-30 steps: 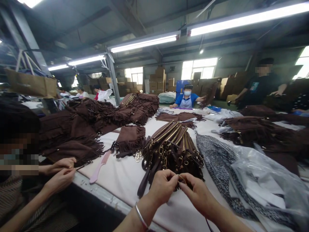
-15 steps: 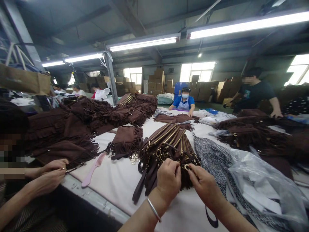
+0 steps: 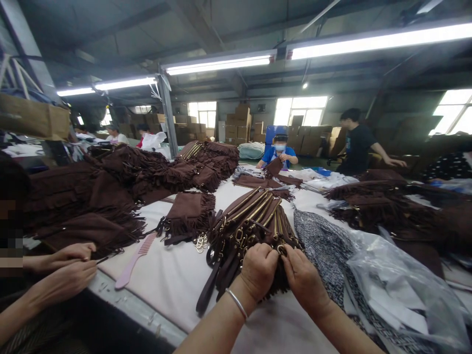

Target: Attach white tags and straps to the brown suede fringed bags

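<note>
A stack of dark brown fringed pouches (image 3: 241, 209) with gold zippers lies right in front of me, its wrist straps (image 3: 206, 290) hanging toward me. My left hand (image 3: 260, 270), a silver bangle on its wrist, is closed in a pinch at the near end of the stack; what its fingers hold is hidden. Close beside it, my right hand (image 3: 304, 278) pinches a small gold metal ring (image 3: 280, 249) between thumb and fingers. The fingertips of both hands almost meet. Several loose gold clasps (image 3: 201, 242) lie left of the stack, beside another fringed pouch (image 3: 190, 211).
A pink comb (image 3: 134, 263) lies near the table edge (image 3: 136, 305). At left, a co-worker's hands (image 3: 70, 275) work beside a brown pile (image 3: 99, 182). Black-and-white woven fabric (image 3: 320, 236) and a clear plastic bag (image 3: 405, 285) lie at right. People work across the table.
My right hand has moved left and the ring is now close to my left fingertips. Across the table, the person in blue has lifted a brown piece. The standing person at right has shifted left.
</note>
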`<state>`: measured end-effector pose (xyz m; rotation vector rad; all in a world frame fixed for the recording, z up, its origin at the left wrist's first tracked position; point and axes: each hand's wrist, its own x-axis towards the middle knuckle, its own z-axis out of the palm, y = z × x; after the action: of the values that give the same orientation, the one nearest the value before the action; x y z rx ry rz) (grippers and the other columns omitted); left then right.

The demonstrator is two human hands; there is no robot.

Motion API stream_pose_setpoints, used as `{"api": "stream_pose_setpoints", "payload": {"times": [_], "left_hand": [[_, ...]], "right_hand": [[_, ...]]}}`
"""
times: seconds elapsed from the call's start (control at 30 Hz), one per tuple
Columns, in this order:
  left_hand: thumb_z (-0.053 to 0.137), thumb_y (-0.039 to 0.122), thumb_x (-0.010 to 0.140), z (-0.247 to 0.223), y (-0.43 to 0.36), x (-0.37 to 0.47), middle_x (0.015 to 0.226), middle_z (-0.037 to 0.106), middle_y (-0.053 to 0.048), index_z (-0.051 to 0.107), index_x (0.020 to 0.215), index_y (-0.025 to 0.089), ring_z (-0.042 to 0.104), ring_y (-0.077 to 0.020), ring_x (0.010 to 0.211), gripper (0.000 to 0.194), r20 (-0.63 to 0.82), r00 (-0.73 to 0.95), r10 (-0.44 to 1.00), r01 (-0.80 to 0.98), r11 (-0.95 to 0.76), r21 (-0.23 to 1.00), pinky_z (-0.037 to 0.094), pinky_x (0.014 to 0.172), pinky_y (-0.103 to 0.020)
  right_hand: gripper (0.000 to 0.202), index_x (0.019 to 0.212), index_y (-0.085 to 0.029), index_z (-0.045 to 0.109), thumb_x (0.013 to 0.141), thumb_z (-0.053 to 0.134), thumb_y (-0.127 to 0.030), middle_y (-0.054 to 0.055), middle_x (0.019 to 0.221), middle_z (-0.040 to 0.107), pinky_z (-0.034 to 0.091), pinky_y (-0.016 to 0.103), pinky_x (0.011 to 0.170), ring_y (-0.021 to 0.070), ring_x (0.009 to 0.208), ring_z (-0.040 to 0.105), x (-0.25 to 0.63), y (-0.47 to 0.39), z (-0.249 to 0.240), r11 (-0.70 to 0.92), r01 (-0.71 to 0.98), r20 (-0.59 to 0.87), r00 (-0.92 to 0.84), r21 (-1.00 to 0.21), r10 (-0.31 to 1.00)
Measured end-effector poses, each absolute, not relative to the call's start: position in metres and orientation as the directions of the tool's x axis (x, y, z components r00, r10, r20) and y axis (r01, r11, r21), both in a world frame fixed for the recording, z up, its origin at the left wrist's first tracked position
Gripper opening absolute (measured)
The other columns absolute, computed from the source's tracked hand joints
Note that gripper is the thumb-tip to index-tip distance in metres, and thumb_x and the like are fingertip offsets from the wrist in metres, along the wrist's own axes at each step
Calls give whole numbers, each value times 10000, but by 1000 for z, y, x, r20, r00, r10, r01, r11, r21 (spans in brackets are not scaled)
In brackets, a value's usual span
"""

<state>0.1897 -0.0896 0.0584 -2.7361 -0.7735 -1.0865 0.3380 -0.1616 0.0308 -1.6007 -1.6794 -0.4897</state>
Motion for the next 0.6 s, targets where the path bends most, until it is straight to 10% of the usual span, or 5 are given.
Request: {"api": "stream_pose_setpoints", "payload": {"times": [0.6], "left_hand": [[464,169,928,49,-86,193,705,624,-48,599,725,188,588,-164,656,245,644,615,455,351,-889,294,463,626,-278]], "right_hand": [[456,1436,-106,340,992,345,-212,209,1114,649,581,499,844,311,985,654,332,-174,3,125,990,723,-36,-71,690]]}}
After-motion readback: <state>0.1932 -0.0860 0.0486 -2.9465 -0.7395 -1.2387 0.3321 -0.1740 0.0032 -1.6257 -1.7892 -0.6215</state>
